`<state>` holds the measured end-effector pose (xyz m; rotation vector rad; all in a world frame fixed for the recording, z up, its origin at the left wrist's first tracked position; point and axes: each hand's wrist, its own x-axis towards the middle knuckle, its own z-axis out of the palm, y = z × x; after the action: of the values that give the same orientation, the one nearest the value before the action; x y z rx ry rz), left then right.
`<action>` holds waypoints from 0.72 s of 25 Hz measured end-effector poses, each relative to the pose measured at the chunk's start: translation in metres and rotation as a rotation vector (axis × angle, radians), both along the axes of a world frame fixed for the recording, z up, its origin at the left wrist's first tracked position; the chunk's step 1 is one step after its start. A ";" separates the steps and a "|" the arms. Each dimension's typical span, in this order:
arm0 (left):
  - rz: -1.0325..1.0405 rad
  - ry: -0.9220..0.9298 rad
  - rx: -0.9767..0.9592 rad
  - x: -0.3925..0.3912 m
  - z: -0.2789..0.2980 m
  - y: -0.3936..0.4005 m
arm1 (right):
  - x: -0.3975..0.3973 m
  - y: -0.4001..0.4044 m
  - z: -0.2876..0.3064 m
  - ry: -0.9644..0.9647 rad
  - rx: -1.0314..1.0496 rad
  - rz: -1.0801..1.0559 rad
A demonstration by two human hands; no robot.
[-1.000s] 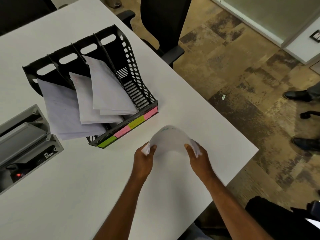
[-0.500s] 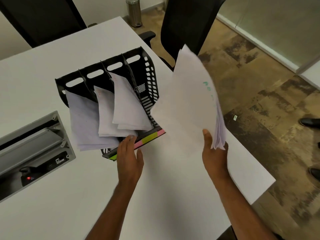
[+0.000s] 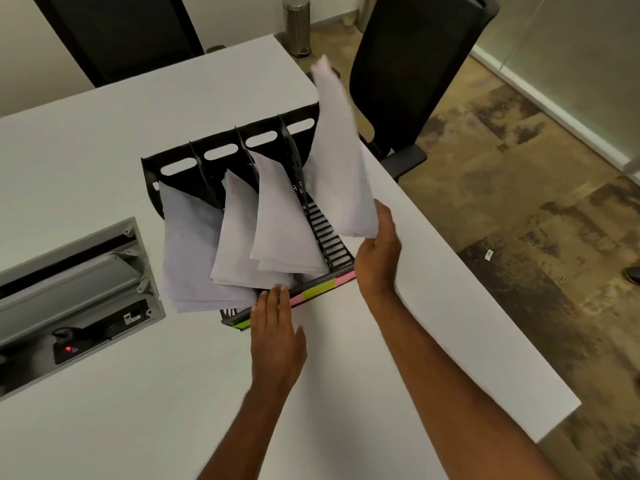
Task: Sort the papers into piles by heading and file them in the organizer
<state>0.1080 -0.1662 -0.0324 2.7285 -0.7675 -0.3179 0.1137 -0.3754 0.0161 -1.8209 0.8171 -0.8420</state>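
A black slotted organizer [image 3: 221,154] lies on the white table [image 3: 104,140], with coloured sticky labels [image 3: 317,289] along its near edge. Its three left slots each hold a sheaf of white papers [image 3: 194,244]. My right hand [image 3: 377,258] grips a stack of white papers [image 3: 341,168] by the lower corner, standing it upright over the rightmost slot. My left hand [image 3: 277,327] lies flat on the table, fingers apart, fingertips touching the organizer's near edge and the papers that hang over it.
A grey open cable box [image 3: 69,292] with a power strip is sunk into the table at the left. A black office chair [image 3: 408,71] stands just beyond the table's right edge. Another dark chair [image 3: 121,32] is at the far side. A metal bin [image 3: 298,22] stands on the floor.
My right hand has swung the paper stack left, from beside the organizer to over its rightmost slot. My left hand has stayed at the organizer's front edge. The camera has tilted further up.
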 end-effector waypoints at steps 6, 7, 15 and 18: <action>-0.016 0.010 0.004 0.002 -0.003 0.006 | 0.004 -0.001 -0.055 0.523 -0.355 0.169; -0.010 0.015 0.002 0.002 -0.003 0.006 | 0.003 -0.002 -0.059 0.578 -0.359 0.161; -0.023 0.029 0.001 0.003 -0.007 0.008 | -0.001 -0.004 -0.058 0.586 -0.291 0.171; -0.031 0.029 0.008 0.003 -0.005 0.010 | -0.011 0.001 -0.053 0.534 -0.244 0.175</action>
<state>0.1114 -0.1567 -0.0377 2.7156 -0.8032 -0.3672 0.1025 -0.3748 -0.0372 -2.3447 0.8911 -0.3501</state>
